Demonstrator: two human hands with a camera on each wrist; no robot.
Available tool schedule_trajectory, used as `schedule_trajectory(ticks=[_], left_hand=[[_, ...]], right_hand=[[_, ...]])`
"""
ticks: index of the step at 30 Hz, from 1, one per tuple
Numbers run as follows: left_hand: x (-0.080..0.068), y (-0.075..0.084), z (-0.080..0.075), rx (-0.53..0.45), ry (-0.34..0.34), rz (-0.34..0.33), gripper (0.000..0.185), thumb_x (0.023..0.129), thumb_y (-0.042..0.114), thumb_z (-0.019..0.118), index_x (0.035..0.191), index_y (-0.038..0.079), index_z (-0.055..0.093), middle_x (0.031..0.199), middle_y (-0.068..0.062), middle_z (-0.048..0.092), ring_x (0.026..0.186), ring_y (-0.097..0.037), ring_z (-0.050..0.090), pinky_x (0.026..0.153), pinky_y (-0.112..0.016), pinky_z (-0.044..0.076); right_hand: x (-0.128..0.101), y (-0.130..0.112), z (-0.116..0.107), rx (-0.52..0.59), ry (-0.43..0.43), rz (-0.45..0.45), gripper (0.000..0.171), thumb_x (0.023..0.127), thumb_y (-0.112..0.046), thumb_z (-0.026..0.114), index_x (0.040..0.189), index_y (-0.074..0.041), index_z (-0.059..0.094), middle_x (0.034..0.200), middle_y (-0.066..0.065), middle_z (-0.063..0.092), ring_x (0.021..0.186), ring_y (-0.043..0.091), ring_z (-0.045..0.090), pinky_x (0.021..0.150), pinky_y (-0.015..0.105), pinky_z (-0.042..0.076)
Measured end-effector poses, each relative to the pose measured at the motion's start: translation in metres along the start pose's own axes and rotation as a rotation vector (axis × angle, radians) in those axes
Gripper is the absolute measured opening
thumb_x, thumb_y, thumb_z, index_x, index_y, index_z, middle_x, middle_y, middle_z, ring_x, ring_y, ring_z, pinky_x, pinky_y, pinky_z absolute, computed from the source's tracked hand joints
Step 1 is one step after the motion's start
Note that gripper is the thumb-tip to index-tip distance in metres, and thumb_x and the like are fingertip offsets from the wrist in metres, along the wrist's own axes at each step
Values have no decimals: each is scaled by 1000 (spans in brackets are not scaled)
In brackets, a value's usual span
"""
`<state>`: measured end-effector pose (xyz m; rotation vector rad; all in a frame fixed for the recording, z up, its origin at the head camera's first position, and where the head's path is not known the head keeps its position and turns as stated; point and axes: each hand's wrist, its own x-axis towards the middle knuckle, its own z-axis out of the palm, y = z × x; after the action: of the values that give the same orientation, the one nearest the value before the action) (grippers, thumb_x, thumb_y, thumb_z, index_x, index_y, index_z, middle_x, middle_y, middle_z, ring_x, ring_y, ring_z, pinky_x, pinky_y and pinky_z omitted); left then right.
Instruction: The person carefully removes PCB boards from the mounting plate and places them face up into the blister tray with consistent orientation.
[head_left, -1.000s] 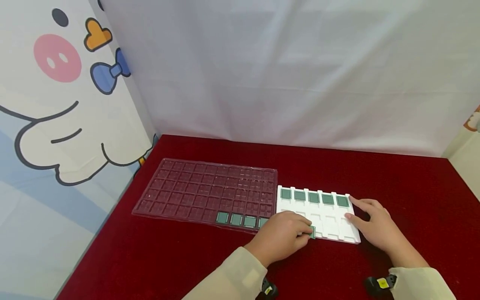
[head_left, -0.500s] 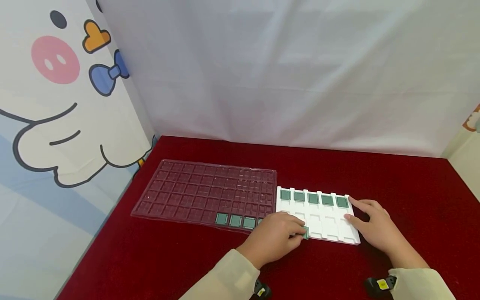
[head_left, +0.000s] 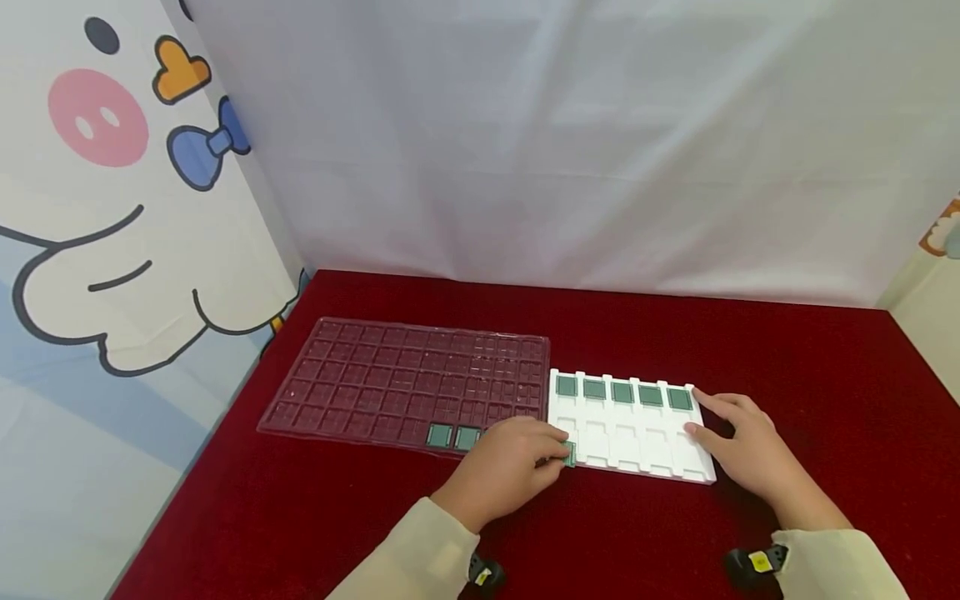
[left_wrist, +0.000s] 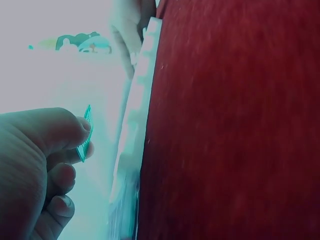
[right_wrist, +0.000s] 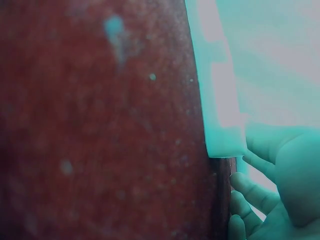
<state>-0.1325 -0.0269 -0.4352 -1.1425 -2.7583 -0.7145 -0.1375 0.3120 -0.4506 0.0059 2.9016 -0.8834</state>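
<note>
My left hand (head_left: 510, 467) pinches a thin green square chip (left_wrist: 87, 137) between thumb and fingertips. In the head view the chip's edge shows past the fingertips, over the near left corner of the white tray (head_left: 621, 429). Five-wide along its far row, the tray bears several green chips (head_left: 622, 392) in its pockets; the near pockets show bare white. At the tray's right end my right hand (head_left: 750, 446) rests, index finger at the far corner and thumb on the side edge. In the right wrist view its other fingers hang loosely below the tray's end (right_wrist: 226, 145).
A clear plastic tray (head_left: 390, 375) with many small pockets lies against the white tray's left side. Two green chips (head_left: 439, 435) show in its near row; the left hand covers the part beside them. Red cloth (head_left: 600, 542) covers the table, and a white curtain (head_left: 562, 167) hangs behind.
My left hand has moved left along the white tray's near edge with the chip pinched, now covering more of the clear tray's near row. The right hand has stayed at the white tray's end.
</note>
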Motion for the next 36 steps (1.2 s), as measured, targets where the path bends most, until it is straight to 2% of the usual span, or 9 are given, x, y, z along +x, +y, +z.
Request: schedule_trajectory(ticks=[6,11,27,36], left_hand=[[-12,-9,-6,-12,-4,-55,19,97,16,73,113,18,82,124,8,72,116,-10,65,101,-26,52],[-20,-17,-10,-3,13,-75,19,97,16,73,114,16,81,126,7,71,118,-12,64,102,-29,53],[-36,-41,-27,51,38,-95,18,95,15,76,112,13,82,124,2,72,115,-17,67,102,-37,54],[-46,-52,-38,54,25,-139,18,96,16,75,113,14,81,125,2,72,116,-19,66,100,-39,55]], right_hand=[[0,-1,0,2,5,-2,68,100,-28,69,156,0,41,147,35,37,130,58,34,99,76,37],[0,-1,1,-1,3,-2,68,100,-28,69,156,0,41,147,36,37,130,58,34,99,76,37],[0,-1,0,2,3,-6,69,99,-27,69,155,1,41,146,36,37,129,57,36,99,76,38],[0,-1,0,3,-2,3,69,100,-28,69,156,0,41,147,35,37,130,57,34,100,76,37]])
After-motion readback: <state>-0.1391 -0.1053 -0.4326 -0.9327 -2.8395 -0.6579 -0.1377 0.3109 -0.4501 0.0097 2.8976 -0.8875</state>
